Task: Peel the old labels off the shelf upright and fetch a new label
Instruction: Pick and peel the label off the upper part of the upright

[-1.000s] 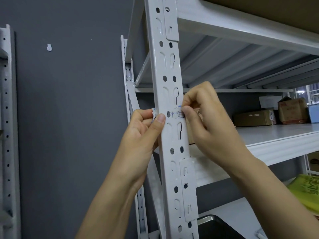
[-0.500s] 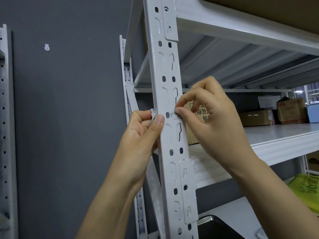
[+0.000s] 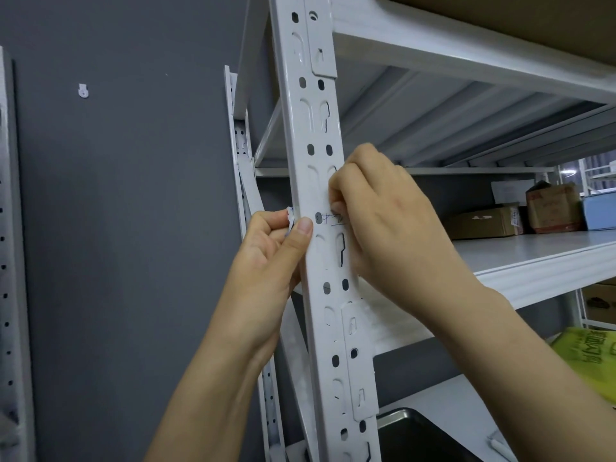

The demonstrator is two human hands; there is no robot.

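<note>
Item one, shelf upright (image 3: 320,295): white perforated steel post, leaning slightly in my view, running from top to bottom of the frame between my two hands. Item two, old label (image 3: 333,219): a small white strip with pen marks, stuck across the face of the upright beside one oval hole, at about the height of my knuckles. Item three, my left hand (image 3: 266,261): fingers curled in toward the palm, pinching a crumpled white paper scrap (image 3: 290,219) at the upright's left edge; thumb (image 3: 303,228) laid flat and pressed against that edge, just left of the label. Item four, my right hand (image 3: 383,221): fingers folded tight, tips bunched together on the right end of the label and nipping at it; whether a corner has lifted I cannot tell, as my knuckles cover it. Item five, surroundings: grey wall (image 3: 133,228) on the left with a small white wall hook (image 3: 83,91); a second upright (image 3: 13,261) at the far left edge; a white shelf board (image 3: 533,278) behind my right wrist carrying cardboard boxes (image 3: 483,221) toward the back; a yellow-green bag (image 3: 586,355) on the level below at right; a dark tray (image 3: 416,435) at the foot of the frame, beside the upright.
</note>
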